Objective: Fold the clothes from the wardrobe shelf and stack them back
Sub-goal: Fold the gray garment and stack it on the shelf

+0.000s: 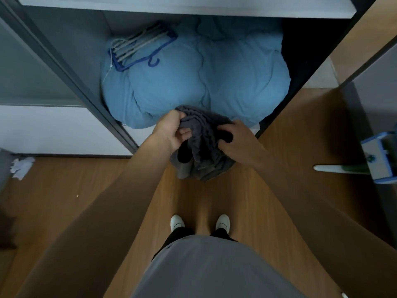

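Note:
A crumpled dark grey garment (204,147) hangs bunched in the air in front of the open wardrobe, above the wooden floor. My left hand (171,132) grips its upper left part, fingers curled into the cloth. My right hand (238,140) holds its right side, fingers pressed into the folds. The garment's lower part droops below both hands. Behind it, the bottom wardrobe compartment is filled by a bulky blue duvet (193,82). A white shelf edge (184,7) runs across the top of the view.
A blue hanger rack (139,48) lies on the duvet's back left. A grey sliding door frame (71,78) stands on the left, a wooden door panel (305,134) on the right. A blue-and-white mop head (378,155) sits far right. Crumpled white paper (21,166) lies on the floor.

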